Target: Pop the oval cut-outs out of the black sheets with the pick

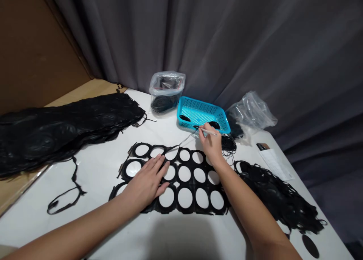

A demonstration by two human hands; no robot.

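A black rubbery sheet (193, 173) with rows of round holes lies flat in front of me. My left hand (150, 176) rests on its left part, fingers stretched out and pressing it down. Just beyond the sheet's far edge, my right hand (211, 140) is closed around a thin pale stick-like tool (209, 131). A thin black strand (187, 137) is pulled taut between the sheet's far edge and the right fingertips. The exact kind of tool, and how it meets the strand, are too small to make out.
A blue basket (202, 105) with black round pieces stands behind my right hand. Beside it are a plastic bag (166, 97) of black pieces and a clear bag (252, 110). Black sheets (62, 127) are stacked left; a black stringy heap (280, 195) lies right.
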